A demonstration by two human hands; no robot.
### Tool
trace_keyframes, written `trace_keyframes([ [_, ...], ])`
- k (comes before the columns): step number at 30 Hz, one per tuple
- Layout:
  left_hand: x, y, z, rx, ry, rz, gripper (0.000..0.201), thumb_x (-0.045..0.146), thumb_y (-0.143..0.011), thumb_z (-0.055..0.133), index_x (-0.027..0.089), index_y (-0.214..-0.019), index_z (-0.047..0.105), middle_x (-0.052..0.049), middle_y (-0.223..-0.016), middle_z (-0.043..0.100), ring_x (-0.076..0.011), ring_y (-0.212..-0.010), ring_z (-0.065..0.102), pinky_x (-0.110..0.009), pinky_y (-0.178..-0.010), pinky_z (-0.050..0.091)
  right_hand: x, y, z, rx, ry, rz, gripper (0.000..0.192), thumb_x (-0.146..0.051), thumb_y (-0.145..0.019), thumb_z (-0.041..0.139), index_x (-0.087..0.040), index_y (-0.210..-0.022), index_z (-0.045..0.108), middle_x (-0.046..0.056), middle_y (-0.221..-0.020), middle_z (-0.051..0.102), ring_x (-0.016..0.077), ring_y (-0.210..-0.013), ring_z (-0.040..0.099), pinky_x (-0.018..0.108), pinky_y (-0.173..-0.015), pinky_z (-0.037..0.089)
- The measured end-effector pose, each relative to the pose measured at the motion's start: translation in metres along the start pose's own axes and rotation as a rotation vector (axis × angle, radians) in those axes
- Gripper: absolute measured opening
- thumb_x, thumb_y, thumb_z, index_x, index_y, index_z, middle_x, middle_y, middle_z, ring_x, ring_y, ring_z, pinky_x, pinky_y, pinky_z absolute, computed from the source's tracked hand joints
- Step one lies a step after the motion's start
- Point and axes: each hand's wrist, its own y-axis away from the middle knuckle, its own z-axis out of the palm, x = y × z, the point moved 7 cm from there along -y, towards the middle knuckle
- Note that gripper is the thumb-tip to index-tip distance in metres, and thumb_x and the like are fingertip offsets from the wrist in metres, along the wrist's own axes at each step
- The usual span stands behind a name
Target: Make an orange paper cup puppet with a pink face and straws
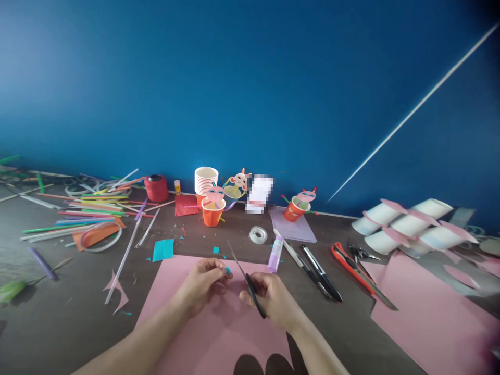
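Between the fingertips of my left hand (pixel 207 281) is a small piece of blue paper (pixel 228 270). My right hand (pixel 269 299) grips a pair of black-handled scissors (pixel 252 289), their blades pointing up and to the left, apart from the blue piece. Both hands are over a large sheet of pink paper (pixel 219 336). Beyond them lie a larger blue paper square (pixel 163 250) and a tiny blue square (pixel 216 250). A purple glue stick (pixel 275 254) lies just past my right hand.
Cup figures (pixel 213 211) and stacked paper cups (pixel 206 179) stand by the blue wall. Straws and pipe cleaners (pixel 94 205) crowd the left. Rightward lie a roll of tape (pixel 258 235), markers (pixel 320 271), an orange utility knife (pixel 353 268) and several white cups (pixel 410 224).
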Motion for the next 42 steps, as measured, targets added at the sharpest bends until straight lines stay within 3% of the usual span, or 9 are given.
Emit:
trace_keyframes([
  [5,0.003,0.0,-0.001,-0.005,0.019,0.021,0.016,0.023,-0.066,0.066,0.014,-0.064,0.053,-0.002,-0.065,0.063,-0.0083,-0.053,0.055,-0.018,-0.046,0.04,0.016,0.005,0.015,-0.26,-0.115,0.213,0.031,-0.042,-0.07,0.063,-0.015,-0.061,0.051,-0.004,-0.045,0.052,0.006,-0.037,0.038,0.017,-0.036,0.024],
  [14,0.003,0.001,0.001,-0.044,0.0,0.02,0.012,0.021,-0.064,0.064,0.014,-0.06,0.054,-0.001,-0.064,0.062,-0.0076,-0.047,0.052,-0.02,-0.045,0.04,0.018,0.008,0.015,-0.338,-0.141,0.215,0.038,-0.047,-0.065,0.066,-0.015,-0.055,0.05,-0.005,-0.041,0.05,0.0058,-0.035,0.041,0.016,-0.036,0.024],
  [34,0.004,0.002,0.001,-0.046,-0.011,0.017,0.012,0.019,-0.062,0.063,0.014,-0.059,0.053,-0.002,-0.062,0.062,-0.0076,-0.047,0.052,-0.019,-0.045,0.039,0.018,0.008,0.014,-0.333,-0.101,0.204,0.037,-0.044,-0.066,0.067,-0.015,-0.052,0.049,-0.005,-0.039,0.048,0.0057,-0.035,0.039,0.017,-0.037,0.023],
  [38,0.0,0.003,0.001,-0.04,-0.102,0.002,0.012,0.021,-0.064,0.062,0.015,-0.061,0.052,-0.002,-0.059,0.062,-0.0087,-0.045,0.053,-0.019,-0.043,0.038,0.009,0.003,0.011,-0.208,-0.187,0.157,0.032,-0.042,-0.064,0.068,-0.014,-0.057,0.053,-0.005,-0.045,0.047,0.0073,-0.04,0.041,0.019,-0.041,0.028],
  [42,-0.001,0.004,0.007,-0.048,-0.434,0.056,0.007,0.02,-0.065,0.057,0.015,-0.061,0.055,0.0,-0.048,0.058,-0.0102,-0.042,0.052,-0.019,-0.041,0.034,-0.001,-0.001,0.009,-0.029,-0.218,0.065,0.025,-0.031,-0.063,0.07,-0.014,-0.077,0.06,-0.004,-0.06,0.05,0.0079,-0.052,0.041,0.019,-0.049,0.032],
])
